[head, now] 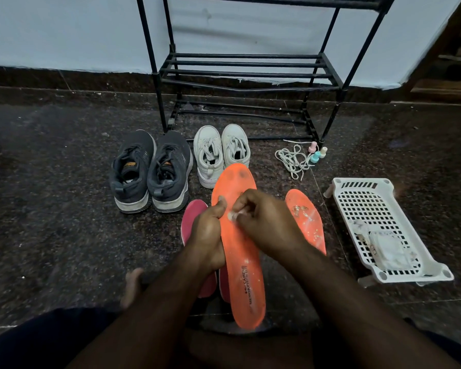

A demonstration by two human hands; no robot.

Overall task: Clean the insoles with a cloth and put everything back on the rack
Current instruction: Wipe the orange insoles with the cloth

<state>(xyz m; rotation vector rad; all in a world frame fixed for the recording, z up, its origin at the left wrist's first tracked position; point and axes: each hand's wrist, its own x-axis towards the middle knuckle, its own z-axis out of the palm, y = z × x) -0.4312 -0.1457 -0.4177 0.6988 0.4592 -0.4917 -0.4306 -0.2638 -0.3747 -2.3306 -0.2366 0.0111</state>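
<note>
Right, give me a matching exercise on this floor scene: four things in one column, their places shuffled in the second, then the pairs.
1. orange insole
2. grey shoes
3. shoelaces
4. white basket

A. far right on the floor
B. beside three little bottles
C. held in the left hand
D. left of the white shoes

Pairs: 1-C, 2-D, 3-B, 4-A

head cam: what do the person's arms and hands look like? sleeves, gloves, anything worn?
Both forearms are bare to the bottom edge of the frame: no sleeves in view. The left hand and right hand are bare too, with no gloves, rings, watch or bands visible.
</note>
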